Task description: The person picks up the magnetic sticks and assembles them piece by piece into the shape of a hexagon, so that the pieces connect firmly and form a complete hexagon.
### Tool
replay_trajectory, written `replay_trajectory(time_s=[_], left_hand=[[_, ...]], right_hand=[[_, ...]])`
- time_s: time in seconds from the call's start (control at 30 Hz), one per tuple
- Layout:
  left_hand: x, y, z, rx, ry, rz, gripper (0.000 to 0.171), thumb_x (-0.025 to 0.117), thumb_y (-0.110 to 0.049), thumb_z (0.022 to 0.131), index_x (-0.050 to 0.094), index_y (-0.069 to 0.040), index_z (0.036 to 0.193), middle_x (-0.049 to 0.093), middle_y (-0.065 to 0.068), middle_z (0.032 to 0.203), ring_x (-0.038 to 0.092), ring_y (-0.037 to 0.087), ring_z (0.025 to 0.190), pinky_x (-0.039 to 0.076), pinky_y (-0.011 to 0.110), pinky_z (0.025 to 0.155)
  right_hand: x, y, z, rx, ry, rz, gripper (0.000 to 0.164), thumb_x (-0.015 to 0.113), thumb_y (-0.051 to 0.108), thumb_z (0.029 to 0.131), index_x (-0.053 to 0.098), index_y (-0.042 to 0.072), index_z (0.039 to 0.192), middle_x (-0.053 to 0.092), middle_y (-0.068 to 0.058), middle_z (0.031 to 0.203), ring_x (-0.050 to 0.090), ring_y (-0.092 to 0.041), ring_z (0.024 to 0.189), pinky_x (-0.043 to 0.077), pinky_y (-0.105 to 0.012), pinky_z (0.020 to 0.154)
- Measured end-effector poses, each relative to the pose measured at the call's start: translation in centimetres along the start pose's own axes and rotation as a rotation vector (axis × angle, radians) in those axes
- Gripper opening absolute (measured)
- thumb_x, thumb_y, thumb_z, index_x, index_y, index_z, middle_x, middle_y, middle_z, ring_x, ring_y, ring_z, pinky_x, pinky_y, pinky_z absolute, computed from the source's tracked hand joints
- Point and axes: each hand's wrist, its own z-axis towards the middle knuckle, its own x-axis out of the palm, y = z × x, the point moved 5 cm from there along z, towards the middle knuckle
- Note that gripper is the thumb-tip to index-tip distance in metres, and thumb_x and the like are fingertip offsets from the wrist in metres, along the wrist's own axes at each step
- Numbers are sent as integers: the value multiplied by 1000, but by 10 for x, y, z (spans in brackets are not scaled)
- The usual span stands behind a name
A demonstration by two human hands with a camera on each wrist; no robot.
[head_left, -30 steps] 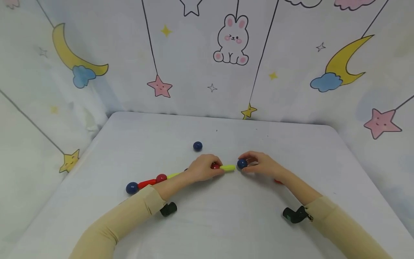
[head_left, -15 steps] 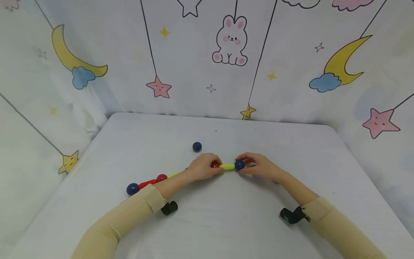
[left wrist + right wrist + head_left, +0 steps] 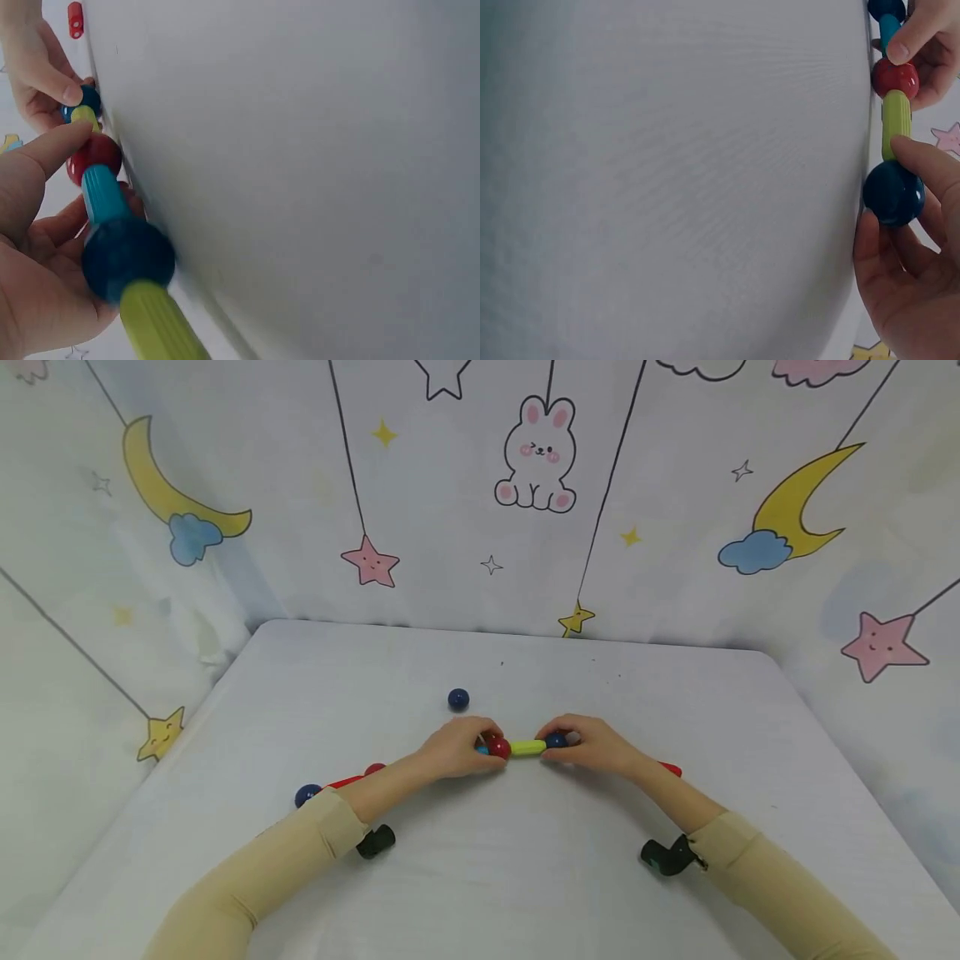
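A chain of coloured sticks and balls runs across the table. My left hand [image 3: 456, 750] grips it around a light-blue stick [image 3: 103, 193] and a red ball [image 3: 499, 747], its thumb and fingers on either side. To the right, a yellow-green stick [image 3: 528, 748] joins the red ball to a dark blue ball [image 3: 894, 193]. My right hand [image 3: 596, 745] holds that ball, with its thumb reaching onto the stick's end. Behind the left hand, another dark blue ball [image 3: 127, 259] and a yellow-green stick [image 3: 161, 322] continue the chain. My left forearm hides part of it in the head view.
A loose dark blue ball [image 3: 458, 699] lies farther back. The chain's left end shows a blue ball [image 3: 307, 795], a red stick [image 3: 345, 782] and a red ball [image 3: 375, 768]. A red stick [image 3: 670, 769] lies beyond the right forearm. A patterned cloth [image 3: 450, 510] hangs behind the table.
My right hand has brought its blue ball left onto the yellow-green stick's end, and its fingers now reach over the joint. My left hand has slid slightly left, uncovering the red ball and light-blue stick.
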Motion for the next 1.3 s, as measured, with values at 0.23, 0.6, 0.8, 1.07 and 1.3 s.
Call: replay_trajectory(time_s=[0.23, 0.6, 0.8, 1.07, 1.3], left_hand=[[-25, 28, -26, -11, 31, -23, 33, 75, -27, 86, 68, -8, 112, 66, 1, 99, 60, 14, 87, 50, 30, 78], [-70, 66, -80, -93, 43, 45, 31, 74, -30, 86, 69, -7, 106, 67, 0, 94, 60, 16, 84, 50, 34, 75], [-84, 78, -101, -181, 18, 67, 24, 74, -29, 86, 72, -9, 100, 65, -4, 86, 57, 14, 78, 48, 32, 68], [-79, 74, -107, -179, -1, 57, 25, 74, -30, 86, 73, -8, 99, 64, -4, 79, 55, 13, 73, 47, 30, 64], [-56, 78, -109, -345, 1, -186, 33, 73, -30, 87, 68, -3, 106, 60, 2, 74, 58, 15, 60, 51, 29, 58]], right_hand=[[-3, -6, 1, 44, -43, -42, 24, 73, 25, 89, 69, 17, 111, 64, -1, 110, 54, -22, 98, 49, -37, 84], [-16, -25, 2, 164, -105, -94, 27, 72, 28, 89, 68, 17, 114, 61, -8, 119, 55, -27, 104, 52, -42, 84], [-21, -27, 1, 196, -120, -88, 28, 72, 27, 90, 67, 15, 115, 61, -10, 119, 54, -27, 102, 52, -40, 82], [-21, -21, -1, 188, -141, -97, 28, 72, 27, 90, 67, 13, 114, 61, -10, 118, 55, -27, 100, 50, -39, 82], [-16, -14, -1, 103, -151, -162, 26, 71, 22, 90, 69, 13, 114, 64, -8, 116, 55, -25, 102, 48, -43, 86]])
